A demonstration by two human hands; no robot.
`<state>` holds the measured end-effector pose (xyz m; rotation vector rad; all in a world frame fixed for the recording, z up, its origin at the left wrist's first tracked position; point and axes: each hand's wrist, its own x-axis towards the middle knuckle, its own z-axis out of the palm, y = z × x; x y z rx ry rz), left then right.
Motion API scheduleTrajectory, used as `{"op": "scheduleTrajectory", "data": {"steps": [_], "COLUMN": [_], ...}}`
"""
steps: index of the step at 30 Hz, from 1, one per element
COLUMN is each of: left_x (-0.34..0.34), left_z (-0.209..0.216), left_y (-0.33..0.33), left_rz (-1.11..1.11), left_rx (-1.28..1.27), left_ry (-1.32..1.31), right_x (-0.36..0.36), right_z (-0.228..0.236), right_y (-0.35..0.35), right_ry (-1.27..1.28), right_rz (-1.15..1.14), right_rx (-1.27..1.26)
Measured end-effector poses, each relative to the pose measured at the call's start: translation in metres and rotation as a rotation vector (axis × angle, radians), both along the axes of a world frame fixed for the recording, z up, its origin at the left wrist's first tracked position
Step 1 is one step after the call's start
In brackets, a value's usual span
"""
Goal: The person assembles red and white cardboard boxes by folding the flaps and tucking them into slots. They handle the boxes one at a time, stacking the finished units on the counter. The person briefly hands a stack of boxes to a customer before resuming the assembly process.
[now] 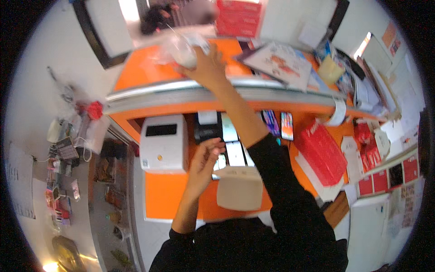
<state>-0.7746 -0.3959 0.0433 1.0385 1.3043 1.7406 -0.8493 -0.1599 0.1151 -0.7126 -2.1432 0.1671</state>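
My right hand [209, 68] reaches far forward onto the raised orange counter. Its thumb and fingers spread around a clear plastic bag [174, 47] with something round and white inside; motion blurs the contents. Lower down, my left hand [206, 157] hovers over the desk, fingers loosely curled and apart, with nothing seen in them. Just right of it, close to my body, stands a small beige cardboard box [239, 194]. Several phones lie beyond the box, among them a white-screened phone [235, 153] and a phone with a colourful screen [287, 125].
A white label printer [164, 147] stands left on the orange desk [165, 197]. A red box [321, 154] lies at the right. Papers [276, 63] and a tape roll [331, 69] sit on the raised counter, whose metal edge [158, 94] crosses the view. Beyond it is another person [158, 18].
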Motion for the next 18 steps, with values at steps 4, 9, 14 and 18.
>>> {"op": "scheduleTrajectory", "data": {"steps": [4,9,14,18], "left_x": [-0.003,0.055,0.140,0.180], "left_z": [-0.028,-0.064,-0.155,-0.174], "left_y": [-0.043,-0.057,-0.044,-0.030], "left_rz": [-0.384,-0.729,-0.390,-0.579], "left_rx": [-0.231,-0.442,-0.404,-0.522], "left_ry": [0.155,0.636,1.180,1.369], "right_x": [0.057,0.244,0.372,0.454], "right_z": [-0.009,-0.040,-0.170,-0.222], "right_y": [-0.011,-0.069,-0.101,-0.119], "right_ry": [0.075,0.190,0.462,-0.103], "right_rz": [0.196,0.283,-0.209,0.035], "right_rx": [0.122,-0.053,-0.724,-0.976]}}
